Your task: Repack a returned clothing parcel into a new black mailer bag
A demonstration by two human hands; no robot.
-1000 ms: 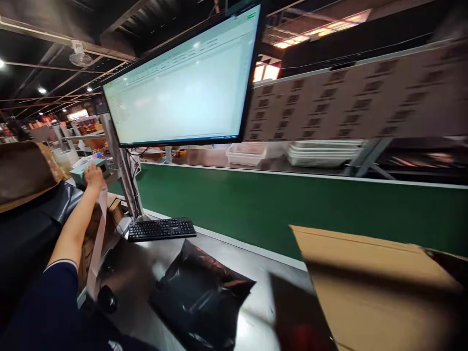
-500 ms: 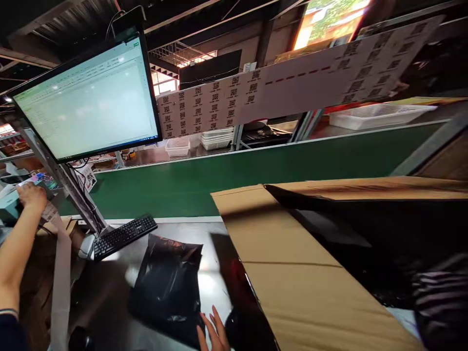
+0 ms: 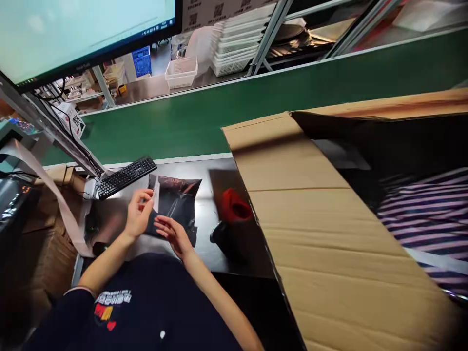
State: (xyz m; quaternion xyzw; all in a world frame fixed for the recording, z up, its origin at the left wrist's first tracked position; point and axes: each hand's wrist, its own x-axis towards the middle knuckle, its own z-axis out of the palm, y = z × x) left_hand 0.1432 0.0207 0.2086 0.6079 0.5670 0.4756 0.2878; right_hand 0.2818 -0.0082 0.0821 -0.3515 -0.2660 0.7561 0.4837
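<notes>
My left hand (image 3: 139, 214) is above the workbench, its thumb and fingers pinched on a small white label (image 3: 156, 196) that shows nearly edge-on. Beneath it lies a flat black plastic mailer bag (image 3: 181, 202) on the metal bench. Just right of the label, my right hand (image 3: 174, 235) is held palm inward with its fingers apart and nothing in them. The hands do not touch each other, and together they cover the lower left part of the bag.
A keyboard (image 3: 126, 176) sits behind the bag, under a monitor (image 3: 91, 34). At left, a paper strip (image 3: 54, 187) hangs beside cardboard boxes. A red tape roll (image 3: 237, 205) lies by a large open carton (image 3: 292, 204) holding striped cloth (image 3: 431, 219). A green conveyor (image 3: 190, 126) runs behind.
My left hand has come from the device at far left to over the bag, now with a label. My right hand has lifted off the bag's lower corner. The view has tipped downward.
</notes>
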